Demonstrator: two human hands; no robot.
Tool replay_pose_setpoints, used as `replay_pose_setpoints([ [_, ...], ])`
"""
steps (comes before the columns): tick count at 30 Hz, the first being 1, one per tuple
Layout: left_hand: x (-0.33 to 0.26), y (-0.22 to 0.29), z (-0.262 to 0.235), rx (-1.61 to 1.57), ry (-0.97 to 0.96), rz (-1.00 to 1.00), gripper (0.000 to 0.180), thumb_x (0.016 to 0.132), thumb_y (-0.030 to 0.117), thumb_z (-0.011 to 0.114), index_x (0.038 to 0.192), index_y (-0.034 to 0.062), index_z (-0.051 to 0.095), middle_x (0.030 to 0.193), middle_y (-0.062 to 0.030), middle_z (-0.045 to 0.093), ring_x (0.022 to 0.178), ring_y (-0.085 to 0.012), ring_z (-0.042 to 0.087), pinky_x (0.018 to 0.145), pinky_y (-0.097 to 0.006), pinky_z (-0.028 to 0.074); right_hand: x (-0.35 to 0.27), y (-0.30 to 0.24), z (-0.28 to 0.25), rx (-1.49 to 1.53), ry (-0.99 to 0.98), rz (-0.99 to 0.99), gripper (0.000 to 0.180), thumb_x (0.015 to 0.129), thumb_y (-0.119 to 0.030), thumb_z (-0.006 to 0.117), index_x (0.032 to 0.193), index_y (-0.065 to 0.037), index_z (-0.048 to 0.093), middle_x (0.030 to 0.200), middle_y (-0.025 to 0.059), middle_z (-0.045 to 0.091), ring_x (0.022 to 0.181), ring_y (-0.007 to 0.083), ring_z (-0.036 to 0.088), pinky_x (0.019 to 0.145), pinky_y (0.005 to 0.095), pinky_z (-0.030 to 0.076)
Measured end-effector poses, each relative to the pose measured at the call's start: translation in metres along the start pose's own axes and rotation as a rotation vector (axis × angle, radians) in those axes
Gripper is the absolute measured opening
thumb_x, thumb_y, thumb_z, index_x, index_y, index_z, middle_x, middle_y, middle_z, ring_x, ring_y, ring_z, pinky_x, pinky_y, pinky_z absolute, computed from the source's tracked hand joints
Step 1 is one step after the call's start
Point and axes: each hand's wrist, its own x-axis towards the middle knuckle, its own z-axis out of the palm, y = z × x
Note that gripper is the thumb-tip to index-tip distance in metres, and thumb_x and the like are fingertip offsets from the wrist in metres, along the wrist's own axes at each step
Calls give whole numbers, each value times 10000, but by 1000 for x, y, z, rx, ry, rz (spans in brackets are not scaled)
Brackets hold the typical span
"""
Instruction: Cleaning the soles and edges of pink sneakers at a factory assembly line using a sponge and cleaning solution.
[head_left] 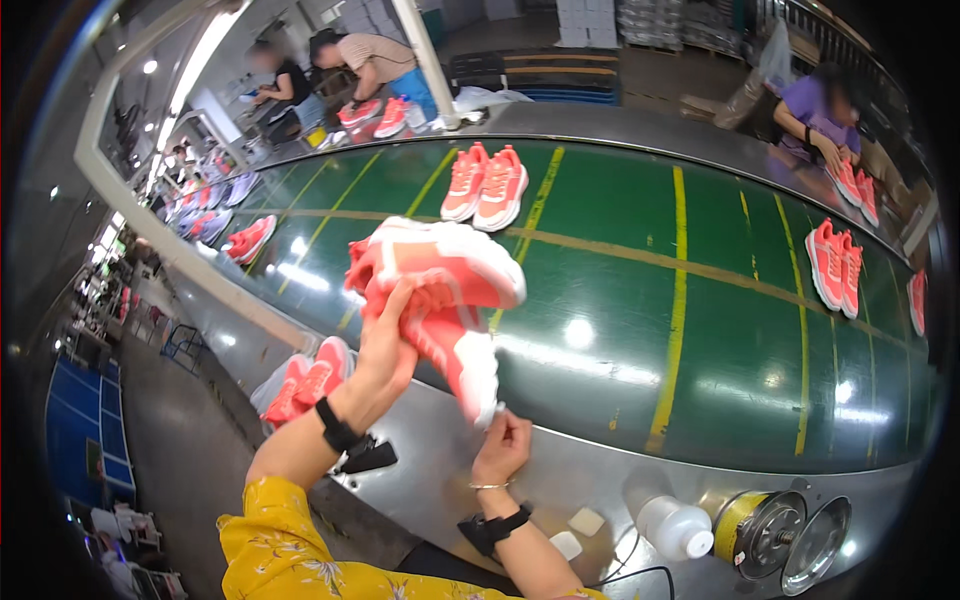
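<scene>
My left hand (388,345) is closed around a pair of coral sneakers (430,275) with white soles, held up over the near side of the green conveyor belt (590,360). One shoe lies across the top with its toe to the right; the other hangs below it, toe down. My right hand (503,447) is closed in a pinch by the toe of the lower shoe. What its fingers hold, if anything, is too small to make out. Another coral pair (315,380) is at the near edge, behind my left forearm.
More coral sneakers (485,187) stand on the belt, with another pair (836,266) at right. A white plastic bottle (675,527), a round metal container (765,535) and small white blocks (586,521) sit on the metal ledge. Several people work across the belt.
</scene>
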Motion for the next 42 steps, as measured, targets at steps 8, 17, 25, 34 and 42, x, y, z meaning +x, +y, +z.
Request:
replay_pose_setpoints([
  [8, -191, 53, -32, -191, 262, -466, 490, 1047, 402, 474, 1462, 175, 348, 1510, -117, 428, 1348, -384, 467, 973, -762, 397, 19, 22, -15, 292, -67, 256, 191, 1004, -177, 623, 1058, 4, 650, 886, 3, 583, 721, 68, 541, 640, 229, 475],
  [17, -246, 28, -48, -475, 621, -760, 386, 1047, 258, 505, 1346, 50, 378, 1367, -272, 426, 1299, -463, 454, 1116, -604, 404, 36, 3, -27, 599, -112, 479, 227, 986, -233, 662, 1032, -10, 669, 831, -3, 628, 760, 79, 576, 683, 235, 489],
  [25, -294, 31, -44, 22, 319, -607, 368, 965, 71, 601, 1298, 22, 452, 1104, -166, 629, 979, -265, 658, 838, -357, 536, 20, -44, -35, -144, -20, -157, 212, 945, -188, 699, 951, 25, 697, 850, 17, 563, 711, 111, 485, 648, 259, 415],
  [34, -281, 11, -24, 1578, -567, 344, 460, 826, 192, 725, 1222, 43, 543, 1084, -128, 626, 1062, -282, 593, 955, -423, 400, -40, -155, -120, -276, -324, -332, 83, 868, -42, 748, 923, 0, 701, 786, 37, 555, 672, 125, 488, 610, 259, 402],
  [42, -244, -25, -19, 1714, -753, 35, 386, 794, 254, 774, 1034, 7, 600, 897, -202, 667, 948, -325, 624, 895, -437, 455, -41, -201, -243, -648, -168, -501, 57, 898, -18, 694, 940, 9, 667, 833, 47, 563, 727, 149, 510, 675, 269, 428],
])
